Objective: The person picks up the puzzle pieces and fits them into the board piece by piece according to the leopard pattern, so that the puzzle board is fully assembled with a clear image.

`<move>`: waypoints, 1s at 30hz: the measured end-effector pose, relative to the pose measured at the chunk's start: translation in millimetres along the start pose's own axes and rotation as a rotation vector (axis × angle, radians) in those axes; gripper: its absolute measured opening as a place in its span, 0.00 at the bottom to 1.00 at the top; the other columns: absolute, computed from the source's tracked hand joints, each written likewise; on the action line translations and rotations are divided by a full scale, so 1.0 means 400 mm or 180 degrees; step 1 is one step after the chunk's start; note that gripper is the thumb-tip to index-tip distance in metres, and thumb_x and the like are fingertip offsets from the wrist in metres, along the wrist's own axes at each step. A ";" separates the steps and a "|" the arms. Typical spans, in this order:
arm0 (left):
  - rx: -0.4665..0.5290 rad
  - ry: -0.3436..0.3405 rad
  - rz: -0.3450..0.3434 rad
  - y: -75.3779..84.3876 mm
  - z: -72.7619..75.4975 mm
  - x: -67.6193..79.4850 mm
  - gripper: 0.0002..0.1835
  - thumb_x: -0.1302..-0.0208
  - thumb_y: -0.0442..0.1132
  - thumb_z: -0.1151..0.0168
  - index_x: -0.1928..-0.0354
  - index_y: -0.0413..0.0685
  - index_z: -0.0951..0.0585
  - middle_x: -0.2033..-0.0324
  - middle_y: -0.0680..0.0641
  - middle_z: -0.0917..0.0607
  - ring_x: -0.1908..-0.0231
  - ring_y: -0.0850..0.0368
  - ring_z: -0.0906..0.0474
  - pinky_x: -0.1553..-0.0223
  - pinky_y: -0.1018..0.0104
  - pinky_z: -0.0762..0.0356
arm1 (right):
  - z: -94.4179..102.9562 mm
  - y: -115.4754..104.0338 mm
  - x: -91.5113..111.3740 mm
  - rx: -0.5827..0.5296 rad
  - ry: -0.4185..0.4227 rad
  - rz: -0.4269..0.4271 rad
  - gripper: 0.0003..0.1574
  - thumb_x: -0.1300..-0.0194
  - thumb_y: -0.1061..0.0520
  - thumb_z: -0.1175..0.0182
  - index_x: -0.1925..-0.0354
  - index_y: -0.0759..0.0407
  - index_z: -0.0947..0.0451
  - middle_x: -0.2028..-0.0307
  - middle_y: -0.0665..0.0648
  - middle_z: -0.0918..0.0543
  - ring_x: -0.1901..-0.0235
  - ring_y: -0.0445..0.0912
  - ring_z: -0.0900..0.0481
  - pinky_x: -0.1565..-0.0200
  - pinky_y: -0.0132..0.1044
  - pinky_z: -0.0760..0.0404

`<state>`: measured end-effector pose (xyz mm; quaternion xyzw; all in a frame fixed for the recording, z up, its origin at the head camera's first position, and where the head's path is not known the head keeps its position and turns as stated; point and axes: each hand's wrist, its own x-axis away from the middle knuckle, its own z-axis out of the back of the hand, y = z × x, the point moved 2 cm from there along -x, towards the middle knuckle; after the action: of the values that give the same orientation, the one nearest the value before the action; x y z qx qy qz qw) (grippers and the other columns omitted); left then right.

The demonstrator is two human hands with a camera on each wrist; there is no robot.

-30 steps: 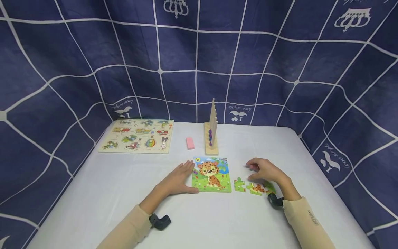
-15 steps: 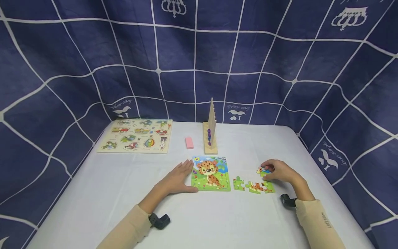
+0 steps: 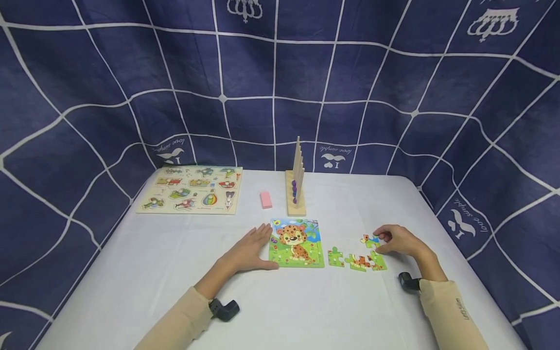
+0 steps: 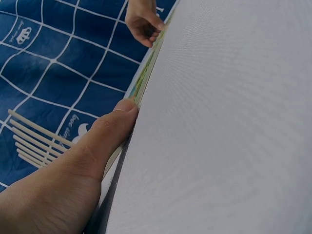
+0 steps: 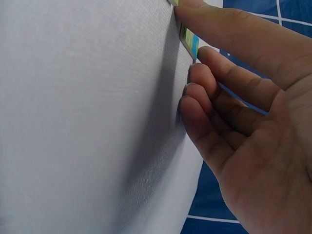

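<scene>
Top pc point(image 3: 370, 240) just L of my R hand point(image 3: 397, 240), fingers bent, can't tell if pinching; L hand point(image 3: 249, 249) by board point(image 3: 296, 243), thumb splayed. R's a bit further R vs 0.5s ago.

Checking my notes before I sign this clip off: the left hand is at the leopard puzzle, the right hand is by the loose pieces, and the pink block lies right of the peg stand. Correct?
One slip: the pink block lies left of the peg stand, as the head view shows. The rest stands.
</scene>
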<state>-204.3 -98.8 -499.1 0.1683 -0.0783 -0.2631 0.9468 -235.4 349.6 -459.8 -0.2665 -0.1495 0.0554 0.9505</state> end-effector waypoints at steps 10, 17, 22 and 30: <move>-0.0001 0.0008 -0.0034 0.000 -0.001 -0.001 0.63 0.52 0.80 0.44 0.25 0.43 0.47 0.23 0.45 0.49 0.23 0.50 0.55 0.22 0.54 0.56 | 0.006 -0.009 0.008 0.0030 -0.0023 -0.0007 0.29 0.56 0.54 0.22 0.57 0.63 0.22 0.66 0.54 0.25 0.63 0.46 0.30 0.64 0.32 0.29; 0.0016 0.0010 -0.0022 0.002 0.002 0.001 0.63 0.52 0.79 0.44 0.25 0.43 0.47 0.23 0.45 0.49 0.23 0.51 0.55 0.22 0.54 0.56 | 0.002 -0.011 0.012 -0.0048 0.0061 0.0111 0.28 0.56 0.57 0.22 0.57 0.63 0.24 0.67 0.54 0.23 0.66 0.45 0.27 0.67 0.29 0.26; -0.0012 -0.0001 0.0013 0.001 0.003 -0.002 0.63 0.52 0.80 0.45 0.24 0.43 0.48 0.23 0.46 0.50 0.23 0.52 0.56 0.22 0.55 0.58 | -0.002 -0.011 0.016 -0.0197 0.0064 0.0169 0.29 0.54 0.59 0.24 0.56 0.66 0.25 0.68 0.54 0.23 0.67 0.45 0.27 0.69 0.29 0.25; 0.0008 -0.0007 0.0004 0.001 0.003 0.000 0.63 0.52 0.80 0.44 0.25 0.43 0.47 0.23 0.45 0.50 0.23 0.51 0.56 0.22 0.54 0.57 | -0.004 -0.011 0.018 -0.0311 0.0034 0.0095 0.32 0.55 0.59 0.23 0.53 0.69 0.25 0.66 0.56 0.23 0.67 0.43 0.27 0.68 0.28 0.24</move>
<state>-204.4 -98.6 -498.0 0.1692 -0.0797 -0.2626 0.9466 -228.0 346.4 -457.0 -0.3152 -0.1430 0.0608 0.9362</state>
